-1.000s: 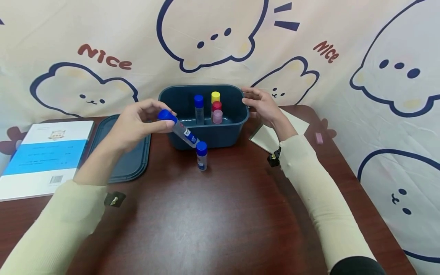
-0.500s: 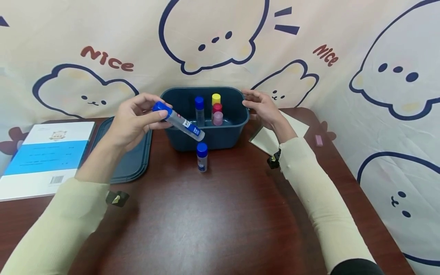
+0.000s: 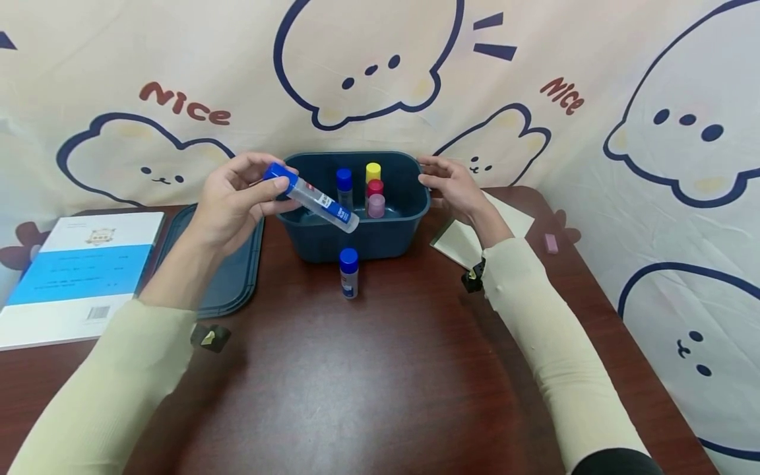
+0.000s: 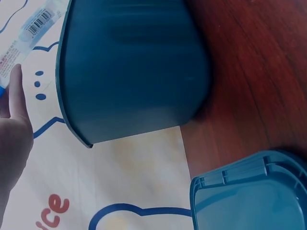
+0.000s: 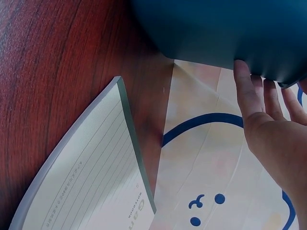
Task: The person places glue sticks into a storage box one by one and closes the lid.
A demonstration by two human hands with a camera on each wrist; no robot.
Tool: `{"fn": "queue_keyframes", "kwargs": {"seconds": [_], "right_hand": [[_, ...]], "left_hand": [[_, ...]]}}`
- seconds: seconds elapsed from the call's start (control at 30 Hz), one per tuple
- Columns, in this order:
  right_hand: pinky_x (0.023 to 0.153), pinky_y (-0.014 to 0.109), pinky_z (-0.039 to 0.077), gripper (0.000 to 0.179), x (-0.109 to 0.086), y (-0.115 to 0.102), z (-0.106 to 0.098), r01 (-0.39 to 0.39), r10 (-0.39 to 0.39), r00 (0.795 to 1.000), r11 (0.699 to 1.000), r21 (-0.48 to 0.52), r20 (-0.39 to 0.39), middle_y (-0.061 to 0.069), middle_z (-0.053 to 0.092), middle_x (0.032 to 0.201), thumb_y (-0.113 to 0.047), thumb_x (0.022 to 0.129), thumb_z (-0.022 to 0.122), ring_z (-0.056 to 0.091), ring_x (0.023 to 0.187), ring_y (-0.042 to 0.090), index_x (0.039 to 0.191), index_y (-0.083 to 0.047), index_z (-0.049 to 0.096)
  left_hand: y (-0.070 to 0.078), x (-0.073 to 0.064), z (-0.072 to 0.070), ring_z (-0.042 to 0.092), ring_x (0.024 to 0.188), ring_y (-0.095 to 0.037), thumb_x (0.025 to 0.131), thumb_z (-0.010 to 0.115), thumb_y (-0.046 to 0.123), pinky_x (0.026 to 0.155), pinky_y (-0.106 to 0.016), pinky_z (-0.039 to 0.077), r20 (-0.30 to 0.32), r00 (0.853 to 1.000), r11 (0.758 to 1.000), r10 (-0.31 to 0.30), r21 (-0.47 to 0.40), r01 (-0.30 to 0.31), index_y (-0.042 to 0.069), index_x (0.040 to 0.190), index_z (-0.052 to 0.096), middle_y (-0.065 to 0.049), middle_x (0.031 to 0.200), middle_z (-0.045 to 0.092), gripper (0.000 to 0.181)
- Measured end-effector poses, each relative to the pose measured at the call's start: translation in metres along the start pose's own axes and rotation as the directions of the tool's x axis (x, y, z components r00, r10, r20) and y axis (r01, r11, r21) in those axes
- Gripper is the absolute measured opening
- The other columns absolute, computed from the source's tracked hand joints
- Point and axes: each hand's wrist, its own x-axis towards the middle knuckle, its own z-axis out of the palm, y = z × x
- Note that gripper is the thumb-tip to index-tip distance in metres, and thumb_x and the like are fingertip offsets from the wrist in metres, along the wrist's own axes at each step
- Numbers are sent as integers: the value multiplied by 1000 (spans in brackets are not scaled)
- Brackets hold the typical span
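Observation:
My left hand pinches a long clear glue stick by its blue cap, tilted over the front rim of the dark teal bin. Its barcode side appears in the left wrist view. My right hand touches the bin's right end with extended fingers. Inside the bin stand a blue-capped tube and yellow-, red- and pink-topped ones; their lower parts are partly hidden by the front wall. A shorter blue-capped glue stick stands upright on the table in front.
A teal lid lies left of the bin, beside a white and blue book. On the right are a cream notebook and a small pink eraser-like block. A printed curtain hangs behind the table.
My left hand has lifted the glue stick up and away from the short one, its lower end now overlapping the bin's front rim. My right hand stays at the bin's end.

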Motion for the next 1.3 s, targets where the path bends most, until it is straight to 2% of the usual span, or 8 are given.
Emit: {"fn": "queue_keyframes", "kwargs": {"seconds": [0.27,0.7,0.93,1.3], "right_hand": [[104,52,48,46,0,1,1,9,-9,1000,1000,16,3,13,48,148,-9,105,54,52,126,38,151,-10,46],[105,52,46,46,1,0,1,5,-5,1000,1000,17,-5,13,48,148,-8,105,54,51,128,38,151,-11,46],[106,53,44,47,0,1,1,-2,2,1000,1000,25,-4,14,47,149,-8,105,54,51,127,37,151,-10,46],[101,48,50,46,0,1,0,2,-2,1000,1000,-8,-11,11,48,147,-11,105,55,54,123,32,150,-12,47]], "left_hand": [[-2,12,6,67,102,-31,93,67,-6,83,-45,58,-20,1000,1000,2,3,-2,-6,114,65,-19,113,65,21],[-6,20,13,67,99,-27,88,77,2,82,-38,58,-111,993,989,-33,137,48,-3,117,66,-17,117,67,32],[-14,24,14,67,98,-25,87,80,8,80,-34,59,-128,990,968,-53,238,82,3,115,68,-15,114,66,31],[-22,33,17,70,92,-22,85,83,13,77,-31,60,-154,983,932,-99,332,146,4,114,66,-12,107,68,35]]}}
